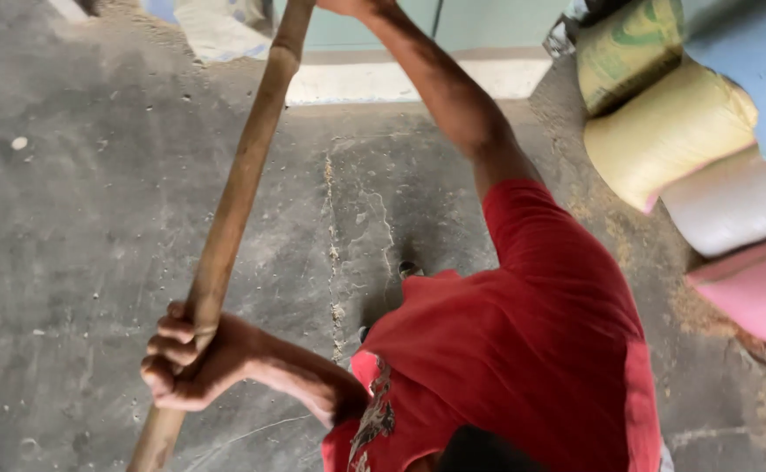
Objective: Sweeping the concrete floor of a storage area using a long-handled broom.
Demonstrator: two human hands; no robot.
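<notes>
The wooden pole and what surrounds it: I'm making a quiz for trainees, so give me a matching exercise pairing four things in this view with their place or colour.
Things:
1. pole
2. shirt
3. sacks
4. crack

Descriptions:
a. stacked at the right edge
b. red
c. gripped in the left hand, slanting up across the picture
d. runs down the concrete floor, lined with husk dust

Pairs: 1-c, 2-b, 3-a, 4-d
</notes>
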